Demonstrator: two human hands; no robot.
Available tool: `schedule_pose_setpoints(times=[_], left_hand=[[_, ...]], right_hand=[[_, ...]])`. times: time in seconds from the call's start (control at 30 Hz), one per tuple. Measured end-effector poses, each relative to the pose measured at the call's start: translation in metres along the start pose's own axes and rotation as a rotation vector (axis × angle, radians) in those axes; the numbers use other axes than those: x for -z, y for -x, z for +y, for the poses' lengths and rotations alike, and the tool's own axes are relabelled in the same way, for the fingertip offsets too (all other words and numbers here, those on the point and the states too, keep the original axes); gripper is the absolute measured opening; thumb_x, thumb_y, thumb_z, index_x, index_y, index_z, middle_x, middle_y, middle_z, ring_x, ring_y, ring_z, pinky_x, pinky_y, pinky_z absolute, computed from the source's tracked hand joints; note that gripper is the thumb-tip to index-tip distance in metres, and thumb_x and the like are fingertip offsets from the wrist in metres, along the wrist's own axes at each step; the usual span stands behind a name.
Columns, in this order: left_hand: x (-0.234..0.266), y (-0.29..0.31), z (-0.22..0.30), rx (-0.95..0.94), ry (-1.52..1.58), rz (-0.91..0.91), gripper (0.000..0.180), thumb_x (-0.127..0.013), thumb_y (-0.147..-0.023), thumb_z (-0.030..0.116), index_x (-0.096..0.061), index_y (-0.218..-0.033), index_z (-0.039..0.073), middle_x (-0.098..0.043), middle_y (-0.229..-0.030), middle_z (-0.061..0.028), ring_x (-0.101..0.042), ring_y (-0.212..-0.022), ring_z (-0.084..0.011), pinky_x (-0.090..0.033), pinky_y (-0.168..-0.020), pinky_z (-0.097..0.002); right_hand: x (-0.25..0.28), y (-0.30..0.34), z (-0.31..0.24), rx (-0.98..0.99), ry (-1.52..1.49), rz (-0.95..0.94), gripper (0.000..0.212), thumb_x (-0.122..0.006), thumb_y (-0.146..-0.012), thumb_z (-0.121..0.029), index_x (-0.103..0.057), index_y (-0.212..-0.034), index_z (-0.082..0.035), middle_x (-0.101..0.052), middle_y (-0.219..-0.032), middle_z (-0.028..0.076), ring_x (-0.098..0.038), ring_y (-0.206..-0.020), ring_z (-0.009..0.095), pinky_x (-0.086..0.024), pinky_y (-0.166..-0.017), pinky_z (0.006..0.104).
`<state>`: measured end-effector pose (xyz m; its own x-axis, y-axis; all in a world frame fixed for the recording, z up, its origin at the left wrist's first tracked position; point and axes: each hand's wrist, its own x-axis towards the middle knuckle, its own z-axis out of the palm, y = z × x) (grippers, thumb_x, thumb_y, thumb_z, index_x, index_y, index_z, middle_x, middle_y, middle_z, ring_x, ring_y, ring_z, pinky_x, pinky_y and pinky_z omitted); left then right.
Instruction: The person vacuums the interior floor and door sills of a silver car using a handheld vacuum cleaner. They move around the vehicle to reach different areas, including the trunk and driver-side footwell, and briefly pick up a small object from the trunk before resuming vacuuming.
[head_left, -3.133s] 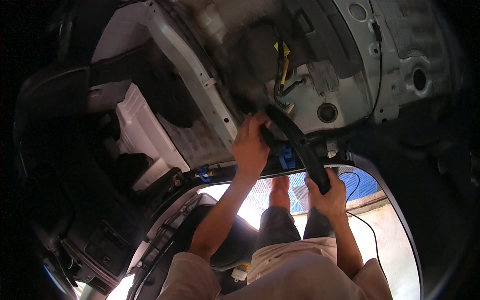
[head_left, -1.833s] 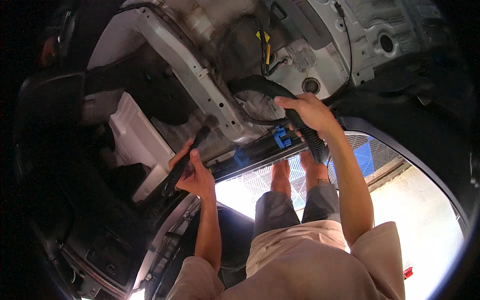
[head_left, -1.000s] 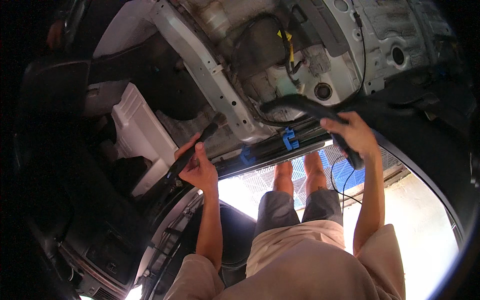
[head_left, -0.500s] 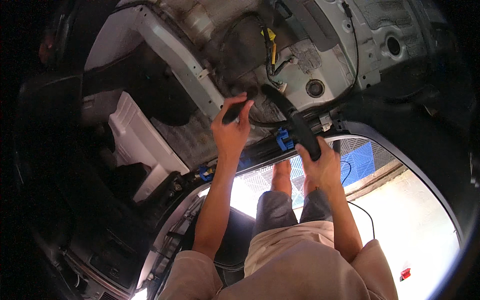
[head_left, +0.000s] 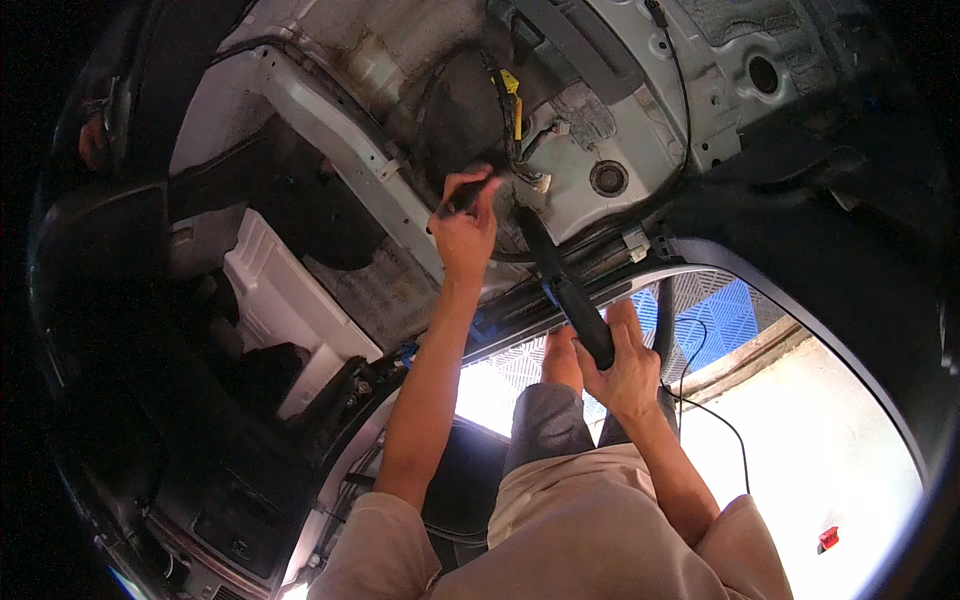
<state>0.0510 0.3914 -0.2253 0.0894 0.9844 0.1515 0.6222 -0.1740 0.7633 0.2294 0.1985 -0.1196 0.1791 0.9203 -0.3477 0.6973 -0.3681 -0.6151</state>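
Observation:
My right hand (head_left: 628, 372) is wrapped round the lower end of a black vacuum wand (head_left: 578, 312). The wand slants up and left over the door sill, its tip close to the bare floor of a car. Left of that tip, my left hand (head_left: 466, 240) pinches a small dark object (head_left: 462, 198) between thumb and fingers. Motion blur and the dark floor hide its kind. Beyond the hands, a wiring harness (head_left: 517, 118) with yellow tape and a pale connector lies on the stained metal floor (head_left: 560, 195). A black hose (head_left: 666, 325) hangs beside my right hand.
A grey metal crossmember (head_left: 330, 135) runs diagonally at left, beside a white plastic panel (head_left: 285, 290). The door sill (head_left: 610, 292) crosses below the hands. Outside are blue and grey floor tiles (head_left: 725, 320), a thin black cable (head_left: 735, 430) and a red object (head_left: 828, 540).
My right hand has drawn the wand down and slightly left, its tip lower than before. The left hand keeps its dark object and has turned slightly. The view has shifted a little.

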Motion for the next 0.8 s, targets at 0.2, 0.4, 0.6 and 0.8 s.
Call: schedule_pose_setpoints(times=[0.2, 0.4, 0.6, 0.8], left_hand=[[0.007, -0.005, -0.001, -0.06, 0.073, -0.022, 0.013, -0.078, -0.09, 0.005, -0.068, -0.099, 0.005, -0.076, -0.093, -0.0107, -0.076, -0.085, -0.0281, -0.057, -0.073, -0.0325], [0.011, -0.014, -0.009, 0.008, -0.02, -0.457, 0.016, -0.079, -0.09, 0.007, -0.067, -0.099, 0.002, -0.076, -0.084, -0.0079, -0.074, -0.074, -0.018, -0.056, -0.069, -0.0281], [0.029, -0.006, -0.002, 0.329, 0.24, -0.329, 0.015, -0.077, -0.092, 0.006, -0.068, -0.1, -0.003, -0.075, -0.084, -0.008, -0.072, -0.075, -0.0116, -0.056, -0.064, -0.0261], [0.026, -0.003, 0.007, 0.245, 0.247, -0.233, 0.012, -0.076, -0.093, 0.007, -0.069, -0.096, -0.003, -0.075, -0.088, -0.0094, -0.073, -0.076, -0.0142, -0.058, -0.066, -0.027]], right_hand=[[-0.001, 0.012, -0.001, 0.038, 0.059, 0.054, 0.045, -0.08, -0.082, -0.028, -0.063, -0.109, 0.004, -0.07, -0.1, 0.025, -0.074, -0.074, 0.04, -0.061, -0.062, 0.0424], [0.003, 0.032, -0.001, -0.071, 0.024, -0.065, 0.043, -0.081, -0.081, -0.026, -0.062, -0.107, 0.003, -0.071, -0.1, 0.025, -0.074, -0.073, 0.04, -0.061, -0.061, 0.0421], [0.011, 0.051, 0.007, -0.087, 0.005, -0.117, 0.046, -0.081, -0.081, -0.024, -0.059, -0.111, 0.003, -0.071, -0.098, 0.024, -0.073, -0.069, 0.037, -0.059, -0.055, 0.0399], [-0.014, 0.016, 0.012, 0.038, 0.033, 0.034, 0.036, -0.078, -0.082, -0.021, -0.06, -0.105, 0.0, -0.068, -0.104, 0.02, -0.073, -0.069, 0.035, -0.058, -0.053, 0.0387]])
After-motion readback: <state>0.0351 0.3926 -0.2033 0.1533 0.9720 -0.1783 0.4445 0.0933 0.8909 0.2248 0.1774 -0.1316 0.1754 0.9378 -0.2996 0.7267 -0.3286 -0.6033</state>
